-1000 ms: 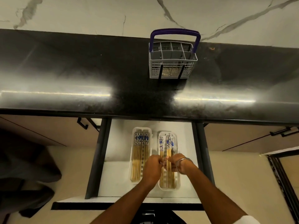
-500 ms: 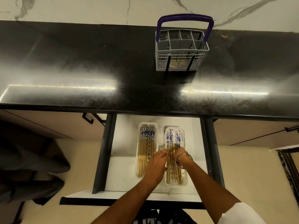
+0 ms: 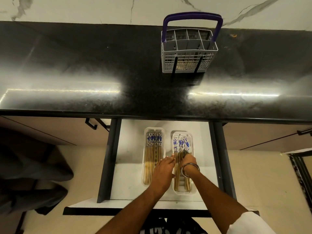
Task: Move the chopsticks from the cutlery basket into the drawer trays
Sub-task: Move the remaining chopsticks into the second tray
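Two white trays lie side by side in the open drawer (image 3: 130, 166). The left tray (image 3: 144, 142) holds several bamboo chopsticks (image 3: 152, 149) with blue-and-white tops. The right tray (image 3: 192, 191) holds several more chopsticks (image 3: 181, 142). My left hand (image 3: 163, 171) lies flat with straight fingers between the trays, fingertips at the right tray's chopsticks. My right hand (image 3: 188, 162), with a metal bangle on the wrist, rests on the chopsticks in the right tray; its fingers are blurred. The grey cutlery basket (image 3: 188, 53) with a purple handle stands on the black counter, a few chopstick ends showing through its mesh.
The black counter (image 3: 84, 73) spans the view above the drawer, against a white marble wall. Dark drawer rails (image 3: 108, 162) flank the drawer. Closed cabinet fronts with black handles (image 3: 91, 124) sit on both sides. A dark cloth heap (image 3: 33, 174) lies at the lower left.
Both hands have gone from pinching chopsticks together above the right tray to lying lower on the chopsticks in it, the left hand flattening out. The camera tilted and moved slightly.
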